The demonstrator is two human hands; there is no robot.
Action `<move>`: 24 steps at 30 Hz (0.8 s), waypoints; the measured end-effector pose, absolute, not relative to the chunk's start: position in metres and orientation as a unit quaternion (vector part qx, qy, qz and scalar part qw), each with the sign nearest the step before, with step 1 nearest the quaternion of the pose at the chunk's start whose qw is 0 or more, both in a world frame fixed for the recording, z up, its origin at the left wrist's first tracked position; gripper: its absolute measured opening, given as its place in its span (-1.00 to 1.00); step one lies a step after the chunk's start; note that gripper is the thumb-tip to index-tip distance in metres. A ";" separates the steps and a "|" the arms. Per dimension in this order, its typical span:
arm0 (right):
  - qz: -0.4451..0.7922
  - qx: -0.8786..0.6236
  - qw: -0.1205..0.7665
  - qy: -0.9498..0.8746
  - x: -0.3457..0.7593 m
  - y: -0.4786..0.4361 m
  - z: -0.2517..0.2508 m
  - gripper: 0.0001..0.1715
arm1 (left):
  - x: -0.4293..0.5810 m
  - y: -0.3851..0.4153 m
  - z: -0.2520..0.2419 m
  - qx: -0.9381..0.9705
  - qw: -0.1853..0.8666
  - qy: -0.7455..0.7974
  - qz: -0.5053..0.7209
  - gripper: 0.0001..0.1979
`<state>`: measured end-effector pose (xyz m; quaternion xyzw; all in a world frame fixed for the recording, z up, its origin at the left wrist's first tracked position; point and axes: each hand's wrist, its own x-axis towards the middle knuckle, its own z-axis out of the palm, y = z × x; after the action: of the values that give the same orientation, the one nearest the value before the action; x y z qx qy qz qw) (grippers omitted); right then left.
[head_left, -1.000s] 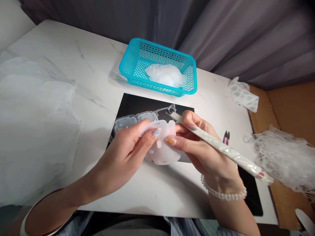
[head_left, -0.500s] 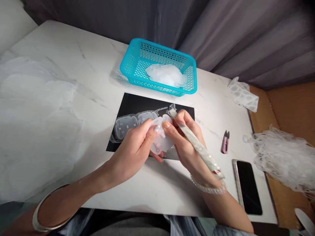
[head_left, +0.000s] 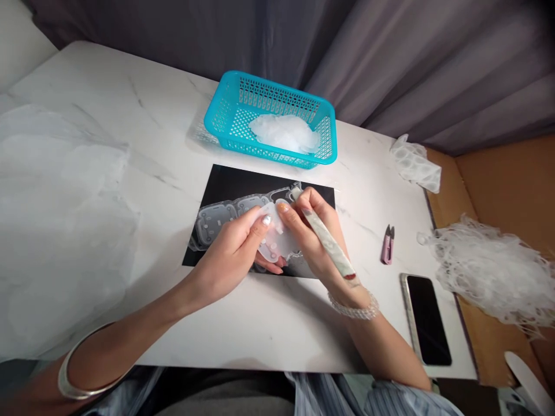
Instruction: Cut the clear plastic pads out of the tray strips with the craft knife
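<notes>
Between my two hands is a thin, translucent white silicone-like piece (head_left: 271, 245) with rounded edges and small holes. My left hand (head_left: 236, 248) pinches its left side, thumb on top and fingers underneath. My right hand (head_left: 318, 240) is closed too, its thumb pressing the piece's upper right edge. That same hand also carries a long, flat, pale marbled tool (head_left: 327, 242) lying along the palm towards the wrist; its kind is not clear. Under both hands lies a black sheet (head_left: 234, 179), and clear moulded pieces (head_left: 214, 222) in a row show on it. The right fingertips are partly hidden.
Behind the sheet stands a turquoise basket (head_left: 271, 158) with translucent white pieces (head_left: 286, 133) inside. Pink thread snips (head_left: 388, 245) and a phone (head_left: 429, 320) lie at right, near tangled white scraps (head_left: 494, 271) over a cardboard box (head_left: 498, 352). A big plastic bag (head_left: 60, 231) covers the left.
The whole view has shifted slightly, so table items appear further left. Both hands keep hold of the white piece, and the marbled tool stays in the right hand.
</notes>
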<state>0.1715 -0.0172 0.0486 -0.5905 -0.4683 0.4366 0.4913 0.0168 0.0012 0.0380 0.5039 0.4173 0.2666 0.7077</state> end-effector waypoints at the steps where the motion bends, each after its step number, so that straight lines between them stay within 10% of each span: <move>1: 0.440 -0.590 0.495 -0.461 0.174 -0.016 0.047 -0.49 | 0.017 0.001 0.038 0.505 0.707 0.416 0.267 -0.71; 24: 0.543 -0.499 0.538 -0.408 0.197 -0.012 0.050 -0.53 | 0.012 0.016 0.029 0.421 0.760 0.371 0.326 -0.75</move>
<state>0.1972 -0.0119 0.0496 -0.4985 -0.4080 0.5433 0.5383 0.0120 0.0158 0.0293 0.4214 0.3714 0.3262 0.7603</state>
